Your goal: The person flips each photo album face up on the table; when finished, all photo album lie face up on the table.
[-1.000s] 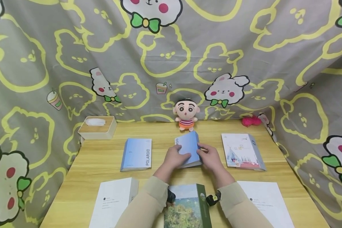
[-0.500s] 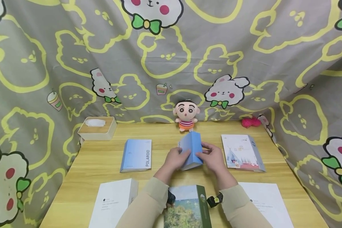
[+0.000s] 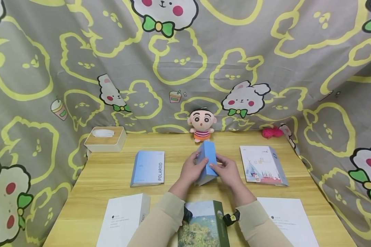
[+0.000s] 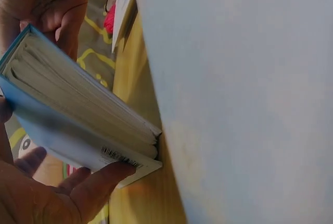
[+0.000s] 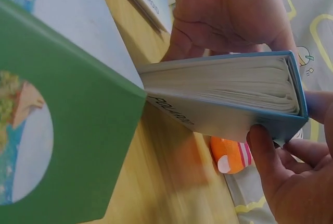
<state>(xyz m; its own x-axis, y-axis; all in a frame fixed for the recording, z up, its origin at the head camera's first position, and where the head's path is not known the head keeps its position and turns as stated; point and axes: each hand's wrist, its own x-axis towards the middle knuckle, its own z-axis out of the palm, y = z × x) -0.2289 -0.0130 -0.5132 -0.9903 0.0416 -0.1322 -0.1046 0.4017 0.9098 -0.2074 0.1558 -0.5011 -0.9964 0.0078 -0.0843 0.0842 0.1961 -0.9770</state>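
A blue photo album (image 3: 208,162) is held above the middle of the table, tilted with its spine up. My left hand (image 3: 192,169) grips it from the left, with the thumb near the spine. My right hand (image 3: 228,170) holds the right side, its thumb pressed on the spine. In the left wrist view, a barcode shows on the album's (image 4: 83,114) cover near the left thumb. The right wrist view shows the thick page ends of the album (image 5: 218,86) and POLAROID lettering on a cover.
Another blue album (image 3: 148,167) lies left, a white illustrated album (image 3: 260,164) right. A landscape-covered album (image 3: 199,224) stands between the forearms, with white ones (image 3: 120,216) (image 3: 289,219) either side. Behind are a plush doll (image 3: 201,124), tissue box (image 3: 105,139) and pink bundle (image 3: 272,132).
Both hands have turned the blue photo album so that its spine faces up and toward me. Its lettered cover, visible earlier, has swung away from the head view. Other things stay put.
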